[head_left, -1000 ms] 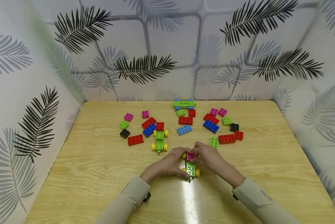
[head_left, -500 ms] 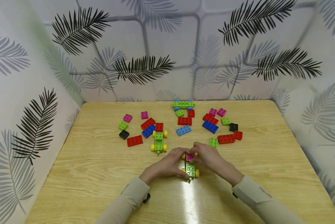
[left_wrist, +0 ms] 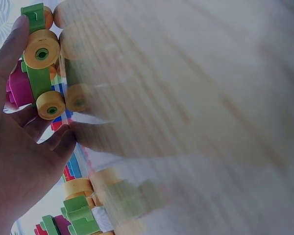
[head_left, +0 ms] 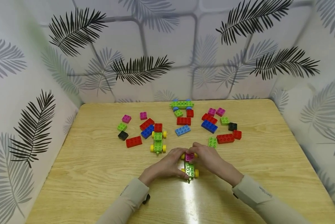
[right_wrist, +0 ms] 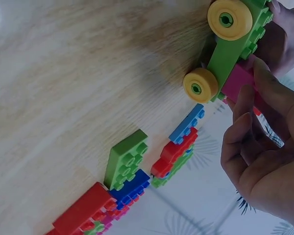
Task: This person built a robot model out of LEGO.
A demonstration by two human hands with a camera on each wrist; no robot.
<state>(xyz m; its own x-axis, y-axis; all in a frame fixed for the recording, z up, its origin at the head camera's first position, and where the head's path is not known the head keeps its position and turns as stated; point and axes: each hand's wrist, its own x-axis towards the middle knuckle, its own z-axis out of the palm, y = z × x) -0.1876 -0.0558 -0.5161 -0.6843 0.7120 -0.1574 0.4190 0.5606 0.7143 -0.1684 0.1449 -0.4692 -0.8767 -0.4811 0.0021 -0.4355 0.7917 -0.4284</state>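
In the head view, my left hand [head_left: 170, 163] holds a green toy car base [head_left: 190, 170] with yellow wheels, thumb at its near end and fingers toward its far end. A magenta brick [head_left: 189, 157] sits on the far part of that base, and my right hand [head_left: 208, 157] pinches it between thumb and fingers. The right wrist view shows this magenta brick [right_wrist: 236, 82] against the studded side of the base. From the left wrist, the wheels [left_wrist: 41, 49] and the thumb along the base are visible. Some of the brick is hidden by fingers.
A second yellow-wheeled car [head_left: 158, 144] bearing a red brick stands left of the hands. Farther back is a green base with blue wheels [head_left: 182, 105]. Loose bricks lie around, including a light blue one [head_left: 182, 130], a green one [head_left: 212, 142] and a black one [head_left: 123, 135].
Both hands keep the same hold on the car base and magenta brick. The head view has shifted slightly, so the scene sits a little farther left.
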